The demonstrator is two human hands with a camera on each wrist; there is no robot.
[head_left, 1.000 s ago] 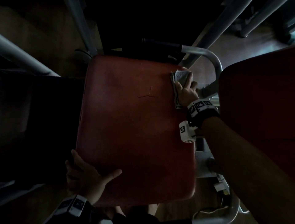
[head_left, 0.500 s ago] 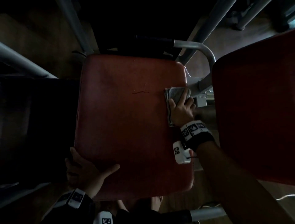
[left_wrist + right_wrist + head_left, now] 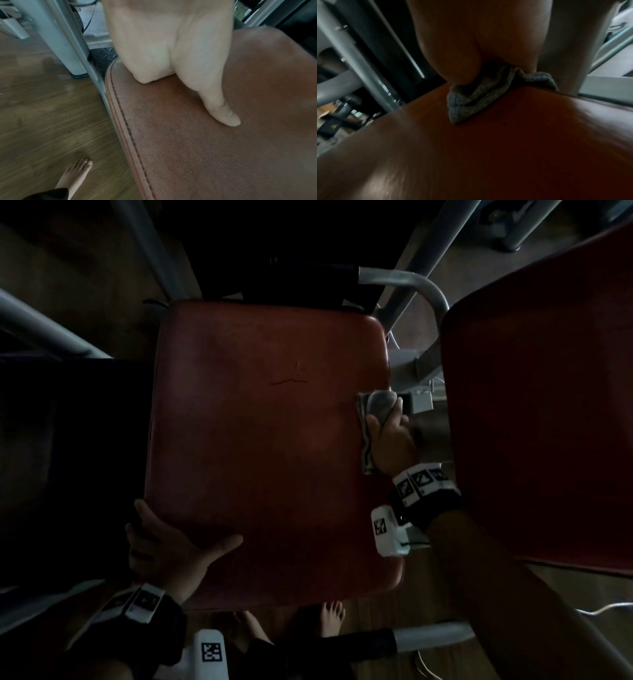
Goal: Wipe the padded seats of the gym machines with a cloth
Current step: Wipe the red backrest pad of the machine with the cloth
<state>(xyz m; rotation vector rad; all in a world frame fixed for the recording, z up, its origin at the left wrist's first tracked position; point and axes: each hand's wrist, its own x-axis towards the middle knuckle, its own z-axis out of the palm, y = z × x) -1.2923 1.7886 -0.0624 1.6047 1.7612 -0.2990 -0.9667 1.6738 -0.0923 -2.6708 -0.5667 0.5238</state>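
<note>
The red padded seat fills the middle of the head view. My right hand presses a folded grey cloth onto the seat's right edge, about halfway along it. The cloth is bunched between thumb and fingers, and some fingers hang over the edge. In the right wrist view the cloth sticks out from under my palm onto the seat. My left hand grips the near-left corner, fingers over the side. Its thumb lies flat on the leather.
A second red pad stands close on the right, leaving a narrow gap beside my right hand. Grey metal frame tubes curve past the far right corner; another bar crosses below. A post rises left of the seat. Bare feet stand on the wooden floor.
My right hand has slid the cloth along the seat's right edge, from the far corner towards me to about the middle. The left hand has kept its hold on the near-left corner.
</note>
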